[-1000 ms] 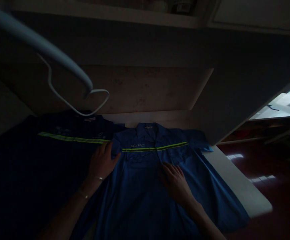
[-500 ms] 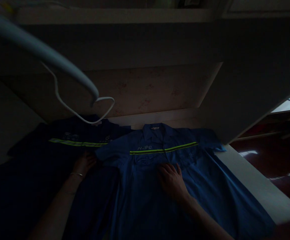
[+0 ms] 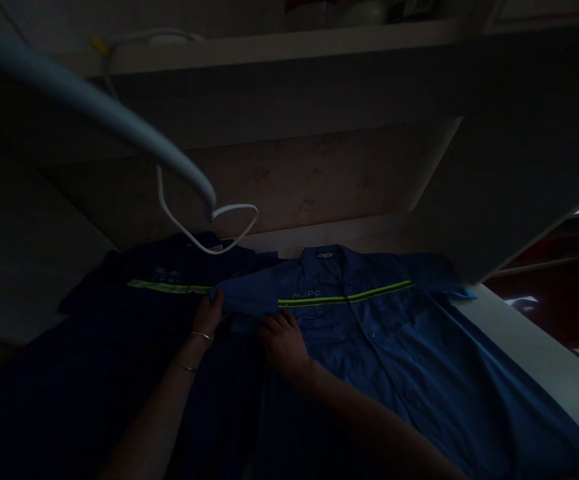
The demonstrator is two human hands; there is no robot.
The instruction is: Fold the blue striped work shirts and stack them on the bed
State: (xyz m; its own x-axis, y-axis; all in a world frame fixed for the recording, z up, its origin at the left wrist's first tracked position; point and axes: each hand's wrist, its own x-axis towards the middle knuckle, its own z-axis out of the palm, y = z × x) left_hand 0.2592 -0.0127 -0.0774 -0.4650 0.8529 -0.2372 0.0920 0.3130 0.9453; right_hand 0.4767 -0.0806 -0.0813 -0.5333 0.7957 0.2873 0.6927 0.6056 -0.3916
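Note:
A blue short-sleeved work shirt (image 3: 329, 333) with a yellow-green stripe and the letters NJPC lies front up on the white surface. Its left-side sleeve stretches out toward my left hand (image 3: 208, 315), which wears bangles at the wrist and pinches the sleeve's end. At the shirt's underarm, just below the stripe, my right hand (image 3: 284, 343) has its fingers curled on the cloth. A darker navy shirt (image 3: 154, 313), also striped, lies to the left, partly under the blue sleeve. Dim light hides much of the lower cloth.
A pale curved lamp arm or tube (image 3: 134, 127) crosses the upper left, with a white cable (image 3: 189, 237) looping from its end. A shelf (image 3: 269, 50) runs overhead. White tabletop (image 3: 529, 340) shows at the right, above a reddish floor (image 3: 534, 307).
My left hand has moved to the blue sleeve's end and taken hold of it. My right hand has slid left from the shirt's front to the underarm. The view has shifted slightly.

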